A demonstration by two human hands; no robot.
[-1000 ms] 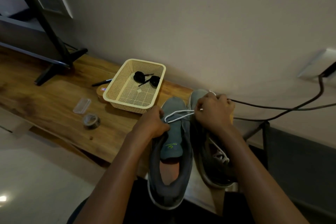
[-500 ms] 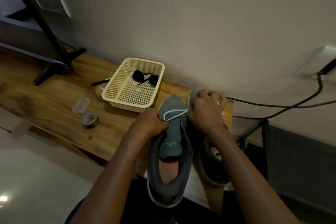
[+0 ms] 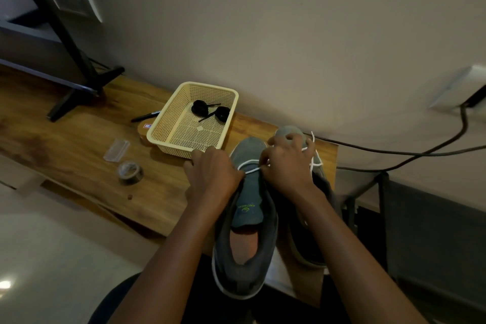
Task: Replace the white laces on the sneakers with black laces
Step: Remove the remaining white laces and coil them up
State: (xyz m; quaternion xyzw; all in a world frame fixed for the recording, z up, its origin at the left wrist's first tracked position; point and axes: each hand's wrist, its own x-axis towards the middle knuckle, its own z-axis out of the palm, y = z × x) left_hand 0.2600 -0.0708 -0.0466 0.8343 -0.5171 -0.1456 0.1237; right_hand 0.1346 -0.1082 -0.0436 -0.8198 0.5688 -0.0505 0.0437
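1. We note a wooden table (image 3: 79,144) set against a plain wall. Two grey sneakers lie on it side by side, toes toward the wall and heels past the near edge.
2. The grey sneaker (image 3: 247,250) on the left has its tongue lying bare. The white lace (image 3: 252,170) crosses it only near the toe.
3. Left hand (image 3: 213,173): fingers curled round the left edge of the grey sneaker's upper, beside the lace. We cannot tell whether it also nips the lace end.
4. Right hand (image 3: 288,166): thumb and forefinger pinch the white lace just above the tongue. More of the lace loops over the back of its fingers and trails down onto the second sneaker (image 3: 323,181), which this hand partly covers.
5. A cream mesh basket (image 3: 168,123) stands just beyond the left hand, with its near corner close to the knuckles. Two coiled black laces (image 3: 200,107) lie inside, toward its far end.
6. Left of the basket are a roll of tape (image 3: 130,171), a small clear plastic piece (image 3: 116,149) and a black pen (image 3: 146,116), which sits beside the basket's far corner.
7. A black stand (image 3: 79,60) rests on the far left of the table. A dark cable (image 3: 394,152) runs along the wall on the right.
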